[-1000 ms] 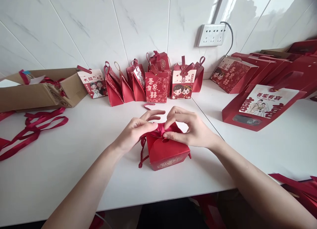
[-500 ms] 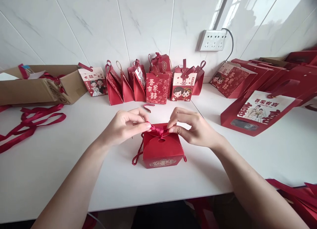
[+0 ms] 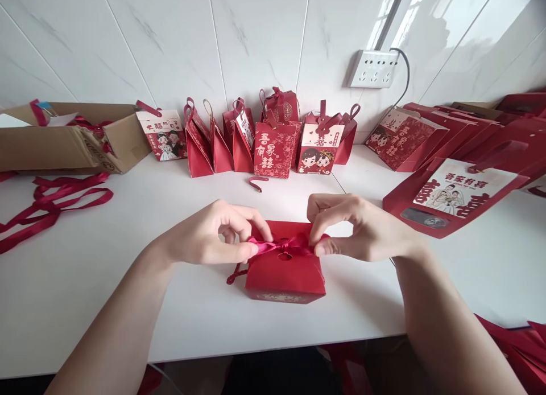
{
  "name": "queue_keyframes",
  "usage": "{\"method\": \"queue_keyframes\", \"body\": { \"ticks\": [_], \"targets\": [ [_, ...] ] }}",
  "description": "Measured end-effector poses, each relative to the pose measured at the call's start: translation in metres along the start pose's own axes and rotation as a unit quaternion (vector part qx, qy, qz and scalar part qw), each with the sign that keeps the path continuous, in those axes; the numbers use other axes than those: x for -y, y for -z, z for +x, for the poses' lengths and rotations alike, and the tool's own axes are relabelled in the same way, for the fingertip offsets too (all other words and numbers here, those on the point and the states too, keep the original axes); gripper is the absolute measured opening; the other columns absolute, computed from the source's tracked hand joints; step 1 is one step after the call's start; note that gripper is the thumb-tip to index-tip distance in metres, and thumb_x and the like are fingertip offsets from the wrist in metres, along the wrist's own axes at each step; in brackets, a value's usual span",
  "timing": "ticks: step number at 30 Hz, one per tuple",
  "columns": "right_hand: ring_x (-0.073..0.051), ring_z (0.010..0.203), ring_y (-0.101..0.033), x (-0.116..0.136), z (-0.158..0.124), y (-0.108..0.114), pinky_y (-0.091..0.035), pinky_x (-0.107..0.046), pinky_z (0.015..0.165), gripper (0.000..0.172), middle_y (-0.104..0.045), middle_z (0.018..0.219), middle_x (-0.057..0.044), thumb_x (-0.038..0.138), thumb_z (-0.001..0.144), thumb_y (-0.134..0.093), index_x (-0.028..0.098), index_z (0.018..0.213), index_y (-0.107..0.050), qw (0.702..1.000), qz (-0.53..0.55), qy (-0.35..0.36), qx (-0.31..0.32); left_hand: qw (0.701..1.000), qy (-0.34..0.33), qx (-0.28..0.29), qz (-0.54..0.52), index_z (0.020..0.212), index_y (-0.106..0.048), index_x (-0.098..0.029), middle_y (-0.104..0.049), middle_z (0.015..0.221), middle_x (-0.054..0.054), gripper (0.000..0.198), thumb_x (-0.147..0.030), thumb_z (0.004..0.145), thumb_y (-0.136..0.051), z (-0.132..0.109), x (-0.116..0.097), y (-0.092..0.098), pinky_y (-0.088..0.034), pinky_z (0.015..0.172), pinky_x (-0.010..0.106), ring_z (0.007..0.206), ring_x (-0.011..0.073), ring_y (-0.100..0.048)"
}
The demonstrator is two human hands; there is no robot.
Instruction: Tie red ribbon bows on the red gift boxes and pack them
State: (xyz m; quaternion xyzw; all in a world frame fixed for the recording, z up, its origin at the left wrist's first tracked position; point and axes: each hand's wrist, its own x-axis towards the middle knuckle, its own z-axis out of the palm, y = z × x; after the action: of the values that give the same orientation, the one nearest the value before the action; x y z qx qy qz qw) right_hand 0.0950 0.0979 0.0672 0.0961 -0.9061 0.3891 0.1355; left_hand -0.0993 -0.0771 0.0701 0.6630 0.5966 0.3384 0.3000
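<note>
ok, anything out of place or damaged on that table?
A small strap lies loose between the box and the bags, attached to nothing visible. Loose ribbon also sprawls in front of the carton, outside it. Both look stray, perhaps just spares. No spill or damage stands out.

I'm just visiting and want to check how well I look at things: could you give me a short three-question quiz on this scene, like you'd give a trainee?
1. True or false: the left hand and the right hand both pinch the ribbon on the red box.

2. Seen in the picture, where does the cardboard box stand relative to that red box?
A) to its left
B) to its right
C) on top of it

3. Fill in the blank: the power socket is fixed to the ____.

Key: 1. True. 2. A. 3. wall.
</note>
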Motion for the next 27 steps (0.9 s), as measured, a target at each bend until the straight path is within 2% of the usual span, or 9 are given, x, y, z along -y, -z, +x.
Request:
{"method": "queue_keyframes", "body": {
  "ticks": [2, 4, 5, 6, 9, 13, 19, 24, 27],
  "targets": [
    [-0.014, 0.067, -0.053, 0.0, 0.004, -0.007, -0.043, -0.028, 0.061, 0.028, -0.056, 0.073, -0.004, 0.037, 0.09, -0.058, 0.017, 0.074, -0.07, 0.997, 0.037, -0.015, -0.072, 1.0, -0.015, -0.006, 0.007, 0.043, -0.057, -0.017, -0.07, 0.082, 0.008, 0.029, -0.019, 0.071, -0.061, 0.0, -0.001, -0.003, -0.045, 0.05, 0.027, 0.063, 0.0178, -0.062],
    [-0.015, 0.073, -0.055, -0.003, 0.01, -0.016, -0.044, -0.029, 0.069, 0.034, -0.059, 0.08, -0.005, 0.042, 0.093, -0.051, 0.017, 0.076, -0.067, 0.985, 0.045, -0.066, -0.152, 0.999, -0.028, -0.017, 0.01, 0.043, -0.055, -0.017, -0.071, 0.085, 0.008, 0.029, -0.018, 0.071, -0.061, 0.002, -0.001, -0.008, -0.048, 0.056, 0.029, 0.07, 0.0201, -0.064],
    [-0.016, 0.076, -0.056, -0.005, 0.012, -0.02, -0.045, -0.029, 0.072, 0.033, -0.061, 0.083, -0.005, 0.042, 0.093, -0.05, 0.017, 0.078, -0.066, 0.979, 0.048, -0.101, -0.169, 0.999, -0.035, -0.024, 0.01, 0.043, -0.055, -0.017, -0.07, 0.089, 0.007, 0.029, -0.017, 0.072, -0.06, 0.003, -0.001, -0.012, -0.049, 0.059, 0.03, 0.072, 0.0198, -0.064],
    [-0.016, 0.079, -0.058, -0.006, 0.014, -0.024, -0.045, -0.029, 0.073, 0.031, -0.064, 0.087, -0.005, 0.042, 0.093, -0.051, 0.017, 0.081, -0.065, 0.976, 0.059, -0.135, -0.163, 0.998, -0.044, -0.033, 0.01, 0.044, -0.054, -0.017, -0.07, 0.093, 0.007, 0.029, -0.016, 0.072, -0.059, 0.004, 0.0, -0.015, -0.049, 0.062, 0.03, 0.073, 0.019, -0.063],
    [-0.016, 0.083, -0.061, -0.01, 0.017, -0.029, -0.047, -0.028, 0.073, 0.026, -0.067, 0.096, -0.005, 0.039, 0.092, -0.053, 0.017, 0.092, -0.065, 0.966, 0.139, -0.2, -0.081, 0.995, -0.076, -0.06, 0.007, 0.044, -0.05, -0.017, -0.067, 0.1, 0.007, 0.028, -0.014, 0.071, -0.057, 0.008, 0.002, -0.026, -0.05, 0.073, 0.033, 0.076, 0.0172, -0.06],
    [-0.015, 0.08, -0.063, -0.011, 0.017, -0.027, -0.048, -0.026, 0.069, 0.028, -0.069, 0.092, -0.006, 0.038, 0.092, -0.053, 0.015, 0.088, -0.068, 0.956, 0.198, -0.214, -0.032, 0.99, -0.102, -0.099, -0.001, 0.046, -0.045, -0.018, -0.063, 0.092, 0.007, 0.027, -0.012, 0.07, -0.055, 0.011, 0.006, -0.039, -0.048, 0.07, 0.033, 0.07, 0.0153, -0.055],
    [-0.018, 0.095, -0.063, -0.015, 0.016, -0.029, -0.051, -0.03, 0.081, 0.024, -0.067, 0.107, -0.007, 0.026, 0.086, -0.06, 0.016, 0.108, -0.063, 0.958, 0.238, -0.161, -0.017, 0.961, -0.214, -0.172, 0.044, 0.049, -0.034, -0.019, -0.055, 0.074, 0.005, 0.028, -0.011, 0.07, -0.05, 0.016, 0.014, -0.054, -0.043, 0.066, 0.034, 0.067, 0.0151, -0.047],
    [-0.014, 0.081, -0.063, -0.015, 0.018, -0.032, -0.051, -0.027, 0.075, 0.009, -0.068, 0.091, -0.005, 0.022, 0.085, -0.061, 0.015, 0.087, -0.065, 0.953, 0.24, -0.175, -0.055, 0.938, -0.257, -0.215, 0.092, 0.053, -0.029, -0.02, -0.052, 0.063, 0.004, 0.03, -0.01, 0.071, -0.049, 0.018, 0.013, -0.06, -0.04, 0.06, 0.034, 0.063, 0.0161, -0.043],
    [-0.012, 0.071, -0.061, -0.013, 0.019, -0.033, -0.051, -0.025, 0.067, 0.011, -0.066, 0.081, -0.003, 0.024, 0.086, -0.061, 0.015, 0.08, -0.063, 0.947, 0.251, -0.184, -0.075, 0.937, -0.253, -0.224, 0.09, 0.061, -0.035, -0.022, -0.054, 0.066, 0.003, 0.021, -0.009, 0.067, -0.051, 0.018, 0.012, -0.06, -0.042, 0.062, 0.034, 0.063, 0.0164, -0.046]
  ]
}}
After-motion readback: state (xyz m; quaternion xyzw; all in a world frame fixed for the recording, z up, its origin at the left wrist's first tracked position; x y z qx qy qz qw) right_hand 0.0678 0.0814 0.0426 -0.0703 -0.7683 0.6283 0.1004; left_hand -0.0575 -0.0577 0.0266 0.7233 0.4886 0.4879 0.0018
